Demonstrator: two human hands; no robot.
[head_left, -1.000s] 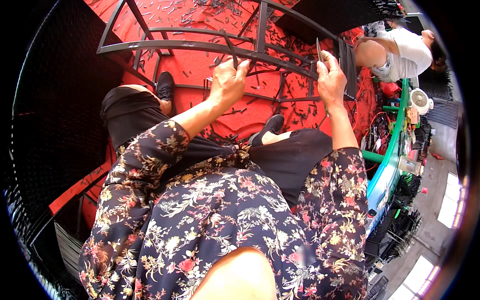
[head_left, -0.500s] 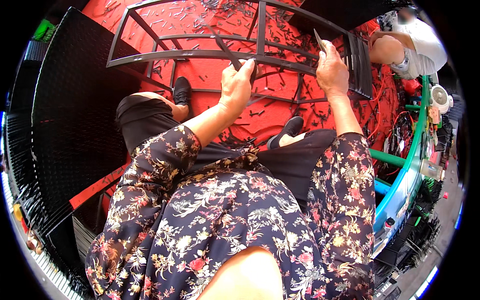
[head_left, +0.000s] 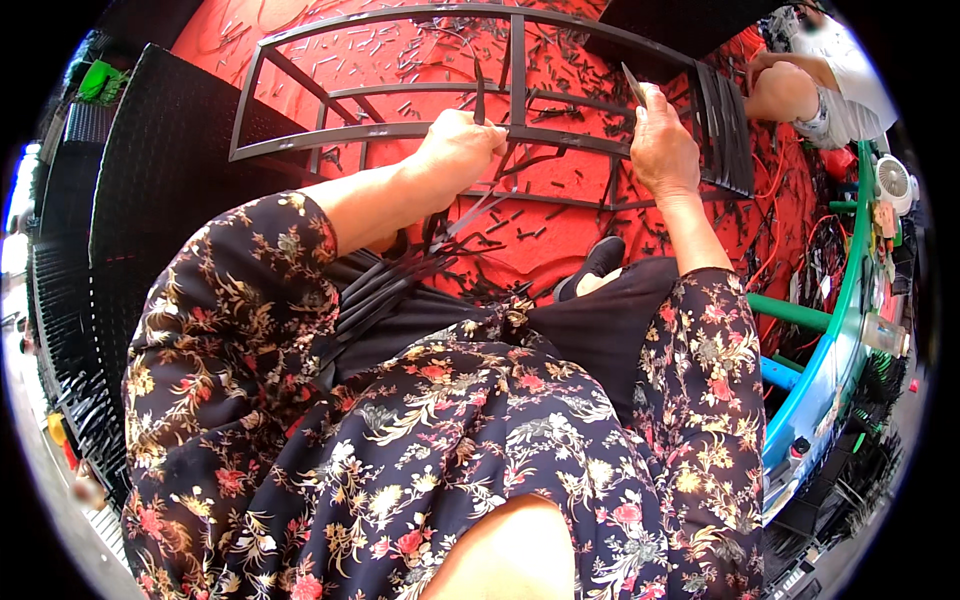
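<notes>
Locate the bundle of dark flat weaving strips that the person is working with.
In the head view, the bundle of dark flat weaving strips lies left of centre, fanning across the lap from below the left hand, which grips a bar of the dark metal frame.

We record bright, even daylight from above with saturated reds, soft short shadows under the dark metal frame, slight overexposure at the upper right, strong fisheye bending and a black vignette at the rim.

Dark metal frame, curved with crossbars, lies flat on the red floor, part-woven at its right end with dark strips; a bundle of loose dark rattan strips trails across the lap.
</notes>
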